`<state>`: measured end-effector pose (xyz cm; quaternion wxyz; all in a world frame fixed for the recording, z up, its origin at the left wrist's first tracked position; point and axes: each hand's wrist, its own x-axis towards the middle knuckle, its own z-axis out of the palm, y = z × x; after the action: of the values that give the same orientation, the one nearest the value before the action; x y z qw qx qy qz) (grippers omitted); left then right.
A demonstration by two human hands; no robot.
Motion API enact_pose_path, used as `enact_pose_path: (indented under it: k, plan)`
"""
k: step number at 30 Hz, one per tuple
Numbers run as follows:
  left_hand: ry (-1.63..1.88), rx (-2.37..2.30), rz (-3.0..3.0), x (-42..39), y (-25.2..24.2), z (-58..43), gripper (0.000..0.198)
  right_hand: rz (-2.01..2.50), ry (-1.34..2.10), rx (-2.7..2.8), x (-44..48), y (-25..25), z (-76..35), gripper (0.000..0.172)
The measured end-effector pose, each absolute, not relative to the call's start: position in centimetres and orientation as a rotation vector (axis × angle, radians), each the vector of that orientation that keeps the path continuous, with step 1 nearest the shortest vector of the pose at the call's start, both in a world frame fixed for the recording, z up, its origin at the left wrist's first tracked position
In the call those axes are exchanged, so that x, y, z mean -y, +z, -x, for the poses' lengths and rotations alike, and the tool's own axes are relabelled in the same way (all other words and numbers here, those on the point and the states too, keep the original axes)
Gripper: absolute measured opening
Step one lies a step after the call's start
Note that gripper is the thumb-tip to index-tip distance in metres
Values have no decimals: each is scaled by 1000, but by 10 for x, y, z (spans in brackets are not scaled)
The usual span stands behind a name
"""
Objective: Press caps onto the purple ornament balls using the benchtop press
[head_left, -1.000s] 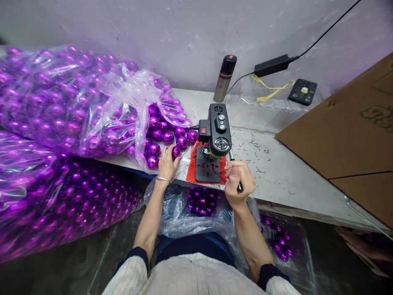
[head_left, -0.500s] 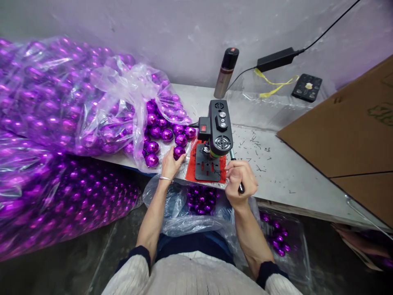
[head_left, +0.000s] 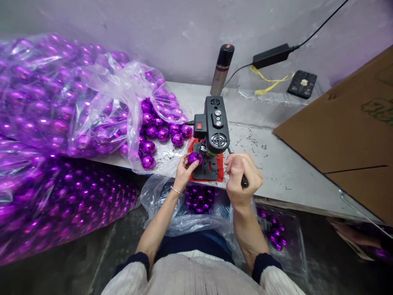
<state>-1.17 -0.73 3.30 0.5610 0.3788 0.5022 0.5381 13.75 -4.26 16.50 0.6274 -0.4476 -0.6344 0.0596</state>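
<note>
Between the thumb and fingers of my left hand (head_left: 184,170) is a shiny purple faceted ball (head_left: 195,159). It is over the left part of the slotted black base plate (head_left: 206,174) of a small bench drill press (head_left: 217,125). My right hand (head_left: 244,178) is wrapped round the black-gripped lever (head_left: 245,181) at the press's right side. Under the base lies a red cloth (head_left: 220,162). The lower end of the drill head is partly hidden by its housing. Several loose purple balls (head_left: 162,134) lie left of the press, at the mouth of a clear bag.
Large clear bags (head_left: 61,98) of purple balls fill the left side. Behind the press stand a spray can (head_left: 222,69), a black power adapter (head_left: 270,56) and a dark phone-like object (head_left: 302,84). A cardboard box (head_left: 346,135) is at right. Dark shavings litter the white table (head_left: 273,180).
My left hand has carried the purple ball rightward from the loose pile to over the base plate. The right hand still grips the lever. The view has shifted slightly.
</note>
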Motion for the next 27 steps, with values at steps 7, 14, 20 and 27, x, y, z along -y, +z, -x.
enact_pose_path:
  k: [7,14,20,27]
  plan:
    - [1230,-1299,-1355,1,24,4,62,1027,88,1475,44,158,-139,30]
    - [1196,-1334,-1732,-3,18,-2,66,1028,62,1520,45,154,-142,28]
    - [1228,-1298,-1807,-5,11,-5,66,1009,61,1557,47,150,-145,25]
    - [1195,-1294,-1828,-4,13,-3,62,951,-32,1585,45,120,-147,22]
